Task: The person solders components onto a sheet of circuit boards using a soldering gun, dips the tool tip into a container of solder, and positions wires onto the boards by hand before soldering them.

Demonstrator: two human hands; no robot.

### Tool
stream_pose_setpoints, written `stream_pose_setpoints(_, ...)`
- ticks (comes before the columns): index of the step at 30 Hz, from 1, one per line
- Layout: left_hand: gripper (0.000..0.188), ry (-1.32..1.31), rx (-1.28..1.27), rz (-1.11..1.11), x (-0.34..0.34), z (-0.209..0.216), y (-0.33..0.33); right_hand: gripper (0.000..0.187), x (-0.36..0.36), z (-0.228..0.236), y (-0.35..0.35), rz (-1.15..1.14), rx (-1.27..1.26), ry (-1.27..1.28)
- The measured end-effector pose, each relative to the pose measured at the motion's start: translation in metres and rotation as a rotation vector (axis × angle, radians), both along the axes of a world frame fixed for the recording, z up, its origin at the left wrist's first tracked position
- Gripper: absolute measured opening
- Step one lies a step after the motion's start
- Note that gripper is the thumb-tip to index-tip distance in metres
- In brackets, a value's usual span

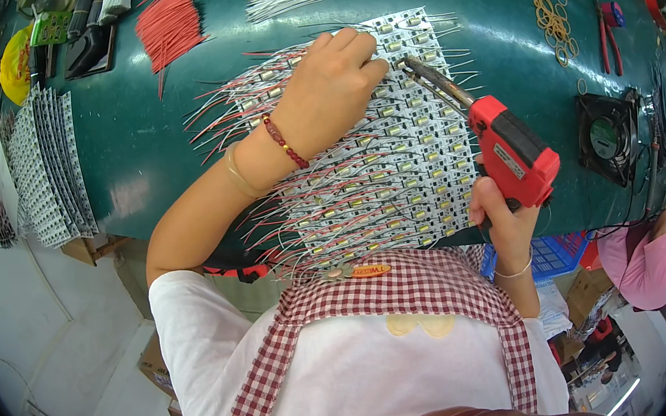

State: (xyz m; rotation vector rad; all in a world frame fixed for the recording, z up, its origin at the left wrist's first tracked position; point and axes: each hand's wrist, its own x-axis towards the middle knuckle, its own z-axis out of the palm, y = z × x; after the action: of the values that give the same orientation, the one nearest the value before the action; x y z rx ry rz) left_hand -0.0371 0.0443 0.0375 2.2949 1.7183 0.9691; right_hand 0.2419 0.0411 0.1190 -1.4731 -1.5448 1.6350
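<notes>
Circuit boards (434, 164) lie under the curled left hand (334, 83), its hold unclear; the right hand (507, 218) grips a soldering gun (513, 154).

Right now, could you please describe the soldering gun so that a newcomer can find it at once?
On the green table, find the spread of small circuit boards. Just past its right edge, the right hand grips the soldering gun, its long metal tip pointing back over the boards. Unlike the slim red pliers farther right, it is bulky, pistol-shaped, red and black.
</notes>
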Motion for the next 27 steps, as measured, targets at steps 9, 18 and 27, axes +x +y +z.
stream_pose_setpoints(9,0.016,-0.008,-0.010,-0.042,0.000,0.005,0.002,0.026,0.003,-0.008,-0.004,-0.003,0.010,-0.028)
stream_pose_setpoints(18,0.017,0.029,-0.049,-0.041,-0.001,0.008,0.002,0.024,0.003,-0.010,-0.004,0.009,0.005,-0.024)
stream_pose_setpoints(27,0.014,0.086,-0.047,-0.022,0.000,0.009,0.002,0.034,-0.004,0.004,0.001,-0.015,0.098,0.051)
